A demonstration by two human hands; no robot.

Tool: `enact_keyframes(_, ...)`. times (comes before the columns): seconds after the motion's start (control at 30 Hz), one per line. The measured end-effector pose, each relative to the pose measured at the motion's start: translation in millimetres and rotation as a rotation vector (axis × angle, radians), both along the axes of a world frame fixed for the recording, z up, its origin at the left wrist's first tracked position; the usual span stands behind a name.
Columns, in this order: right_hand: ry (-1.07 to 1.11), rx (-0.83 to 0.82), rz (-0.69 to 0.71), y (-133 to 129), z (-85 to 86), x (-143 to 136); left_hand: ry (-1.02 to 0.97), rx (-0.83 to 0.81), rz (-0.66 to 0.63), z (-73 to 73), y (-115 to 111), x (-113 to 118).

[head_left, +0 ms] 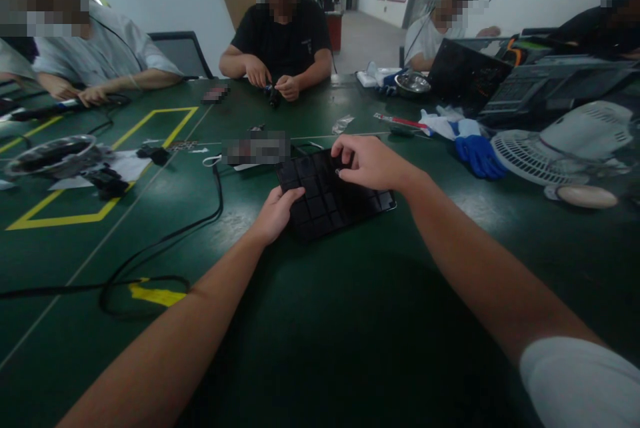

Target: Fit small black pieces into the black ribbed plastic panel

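Observation:
A flat black panel (320, 205) divided into rectangular sections like a tray lies at a slant on the green table in the middle of the head view. My left hand (277, 213) grips its left edge, thumb on top and the other fingers mostly hidden. Above the panel's far right part, my right hand (369, 160) has its thumb and index finger pinched together. A tiny shiny spot shows at those fingertips, too small to name. Just beyond the panel lies a blurred-out flat item (257, 150).
A black cable (220, 191) winds across the left side. Farther left sit a clear-wrapped ring (50, 155) and small black parts (107, 181). Blue-and-white gloves (475, 148), a white fan grille (530, 148) and a metal bowl (413, 83) stand right. Several people sit around the table.

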State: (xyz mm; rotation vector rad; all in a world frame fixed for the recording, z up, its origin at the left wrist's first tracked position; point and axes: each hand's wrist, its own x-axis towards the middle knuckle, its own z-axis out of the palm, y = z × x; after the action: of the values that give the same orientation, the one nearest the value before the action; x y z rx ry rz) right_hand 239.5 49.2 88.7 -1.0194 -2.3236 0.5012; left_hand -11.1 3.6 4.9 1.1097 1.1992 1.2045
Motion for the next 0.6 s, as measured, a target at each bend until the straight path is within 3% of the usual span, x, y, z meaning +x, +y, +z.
enact_keyframes(0.6, 0.026, -0.021, 0.017, 3.5, -2.4, 1.3, 0.027, 0.005, -0.001, 0.2, 0.3, 0.1)
